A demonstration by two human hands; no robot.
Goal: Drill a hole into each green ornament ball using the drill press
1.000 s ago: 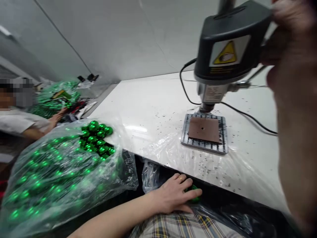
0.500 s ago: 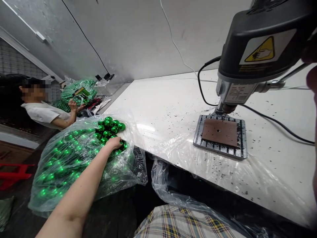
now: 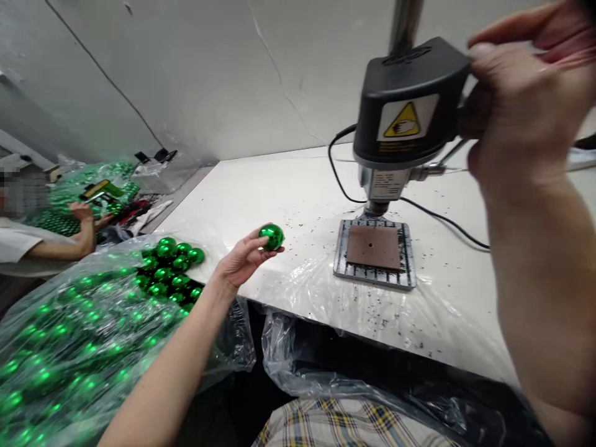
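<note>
My left hand (image 3: pixel 246 254) is closed around a shiny green bauble (image 3: pixel 271 237), held above the white table left of a small bench drill press (image 3: pixel 410 112). Several more green baubles (image 3: pixel 166 247) show at the mouth of a clear plastic bag (image 3: pixel 93 323) at the table's left edge. At the right, my right hand (image 3: pixel 526 93) grips a dark knob (image 3: pixel 475 110) on the side of the press head; part of the knob is hidden by the fingers. Beneath the chuck, a brown square board (image 3: pixel 375 246) with a small hole lies on the slotted metal base (image 3: pixel 377 279).
Dark shavings are scattered over the white table (image 3: pixel 298 180). A black cable (image 3: pixel 447 220) runs behind the press. Clear plastic sheeting (image 3: pixel 279 354) hangs along the front edge. At far left, another person's hand (image 3: pixel 82 212) works near more bagged green baubles (image 3: pixel 97 186).
My left hand has come out of the bag with a bauble and moved right over the table. The view has shifted, bringing my right hand and its knob more fully into sight.
</note>
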